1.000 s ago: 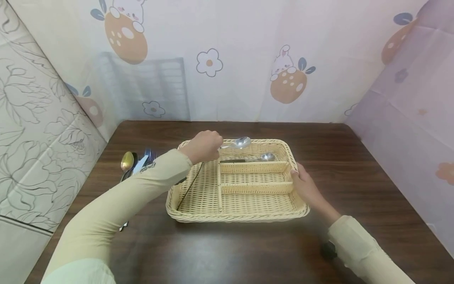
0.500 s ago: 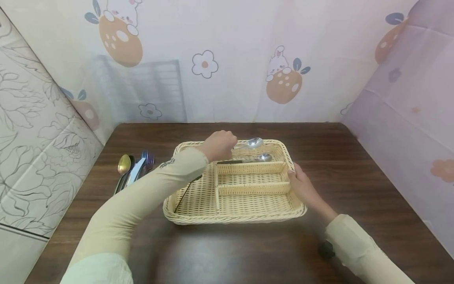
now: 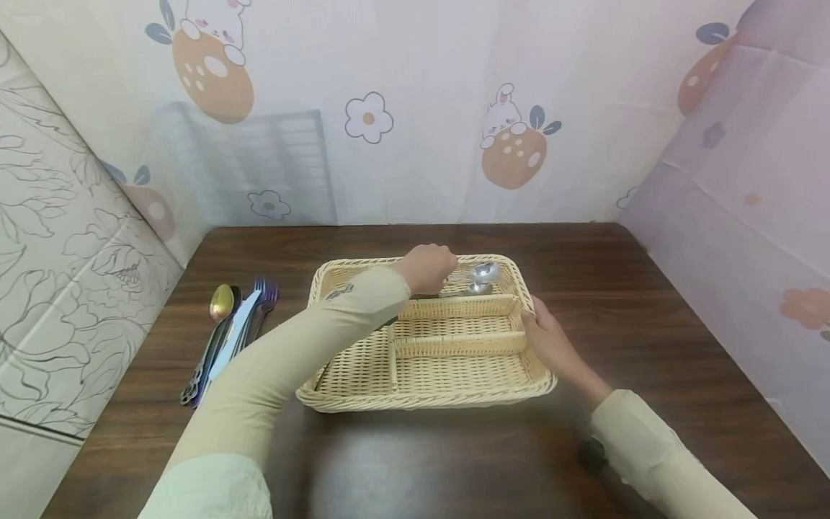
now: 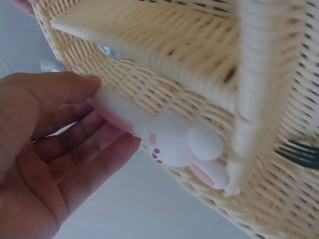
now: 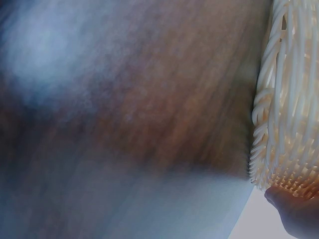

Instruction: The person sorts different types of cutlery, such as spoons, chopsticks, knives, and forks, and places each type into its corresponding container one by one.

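Note:
My left hand (image 3: 428,268) reaches over the back compartment of a cream wicker cutlery basket (image 3: 428,401). Between thumb and fingertips it pinches a spoon, whose white and pink rabbit-shaped handle (image 4: 172,139) shows in the left wrist view. Its silver bowl (image 3: 485,271) points right, low inside the basket's back right corner. Just in front of that bowl lies another spoon (image 3: 480,288), its handle partly hidden by the hand. My right hand (image 3: 554,339) grips the basket's right rim, and its thumb (image 5: 294,211) shows against the weave in the right wrist view.
Left of the basket lies a bundle of cutlery: a gold spoon (image 3: 221,303), a light-bladed knife (image 3: 236,328) and several forks. A dark fork (image 4: 301,153) lies in the basket's left compartment. Dividers split off the right-hand compartments. A printed curtain (image 3: 415,158) hangs behind the table.
My left hand has moved right and lowered the spoon, bringing its bowl from above the back rim down beside the other spoon. The right hand keeps its grip on the basket.

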Tool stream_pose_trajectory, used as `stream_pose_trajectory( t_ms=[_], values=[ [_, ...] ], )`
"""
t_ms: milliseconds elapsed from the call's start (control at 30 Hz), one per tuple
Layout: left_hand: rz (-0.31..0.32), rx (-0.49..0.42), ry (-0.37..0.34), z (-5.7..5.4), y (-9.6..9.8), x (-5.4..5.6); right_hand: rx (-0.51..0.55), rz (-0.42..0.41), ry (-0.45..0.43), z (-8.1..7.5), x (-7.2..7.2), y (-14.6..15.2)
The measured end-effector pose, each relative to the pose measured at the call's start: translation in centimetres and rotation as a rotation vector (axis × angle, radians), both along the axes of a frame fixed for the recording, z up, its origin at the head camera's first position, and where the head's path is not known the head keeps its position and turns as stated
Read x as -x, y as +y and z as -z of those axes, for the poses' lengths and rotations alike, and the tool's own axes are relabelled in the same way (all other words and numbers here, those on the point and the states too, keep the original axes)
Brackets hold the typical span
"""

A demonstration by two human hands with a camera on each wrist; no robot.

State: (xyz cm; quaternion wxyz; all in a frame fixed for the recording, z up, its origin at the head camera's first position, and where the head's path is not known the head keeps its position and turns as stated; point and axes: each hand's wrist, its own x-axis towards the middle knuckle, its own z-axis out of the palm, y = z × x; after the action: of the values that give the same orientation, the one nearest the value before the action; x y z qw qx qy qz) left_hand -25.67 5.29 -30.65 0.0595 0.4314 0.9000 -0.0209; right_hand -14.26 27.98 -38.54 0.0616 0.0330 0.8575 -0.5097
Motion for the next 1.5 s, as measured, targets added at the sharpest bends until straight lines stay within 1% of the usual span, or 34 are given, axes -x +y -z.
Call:
stream_pose_trajectory(
  t_ms=[200, 367, 533, 667, 767, 900, 1100, 1333, 1500],
  values=[
    [-0.008, 0.023, -0.038, 1.0, 1.1, 0.6, -0.001, 0.004, 0.017, 0.0, 0.0, -0.1],
    [-0.01, 0.054, -0.07, 1.8, 1.4, 0.9, 0.018, -0.006, 0.023, 0.1, 0.0, -0.3],
    [-0.018, 0.07, -0.065, 2.3, 1.4, 0.8, 0.024, -0.006, 0.022, 0.1, 0.1, -0.6],
    [-0.02, 0.086, -0.067, 2.5, 1.4, 0.7, 0.007, -0.009, 0.004, -0.1, 0.0, -0.7],
    [-0.028, 0.094, -0.085, 2.5, 1.6, 0.7, -0.005, -0.009, -0.001, -0.2, 0.0, -0.7],
    [-0.05, 0.104, -0.096, 2.9, 2.0, 0.9, 0.0, -0.003, 0.011, -0.1, 0.0, -0.6],
    [-0.066, 0.159, -0.086, 3.7, 2.6, 1.4, 0.016, 0.004, 0.02, 0.1, -0.1, -0.5],
    [-0.06, 0.202, -0.089, 3.9, 3.1, 1.5, 0.002, 0.007, -0.002, -0.1, -0.2, -0.4],
    [-0.057, 0.191, -0.091, 3.7, 3.0, 1.4, 0.004, 0.017, -0.01, -0.2, -0.2, -0.4]
  ],
)
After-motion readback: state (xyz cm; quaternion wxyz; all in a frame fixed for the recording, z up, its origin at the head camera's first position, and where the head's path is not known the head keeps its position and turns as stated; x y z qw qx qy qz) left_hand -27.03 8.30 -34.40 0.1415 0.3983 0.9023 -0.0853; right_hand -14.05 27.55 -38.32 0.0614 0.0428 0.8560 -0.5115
